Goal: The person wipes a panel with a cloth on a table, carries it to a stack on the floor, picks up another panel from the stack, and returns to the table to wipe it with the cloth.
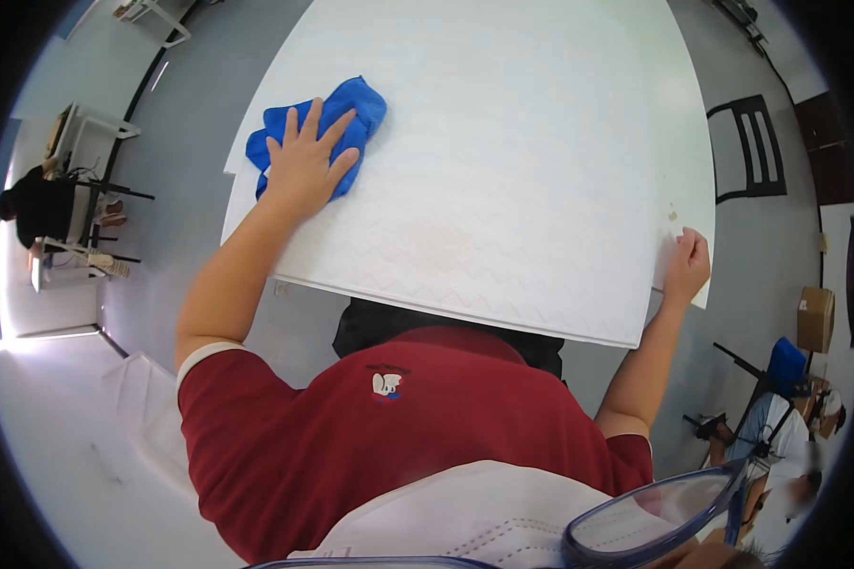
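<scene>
A crumpled blue cloth (pixel 362 102) lies on the white table (pixel 503 171), near its left edge. My left hand (pixel 301 175) rests palm down on this cloth with the fingers spread, pressing it without gripping. At the table's right side, my right hand (pixel 688 268) is closed, its fingers curled in over the edge area; whatever may be inside is hidden. Just beyond it, a small brownish mark (pixel 673 216) shows on the white surface.
A black chair (pixel 757 147) stands beyond the right edge. Further right are a cardboard box (pixel 815 320) and a seated person (pixel 767 422). Another person in black (pixel 46 209) sits by desks at the far left. The near table edge faces my torso.
</scene>
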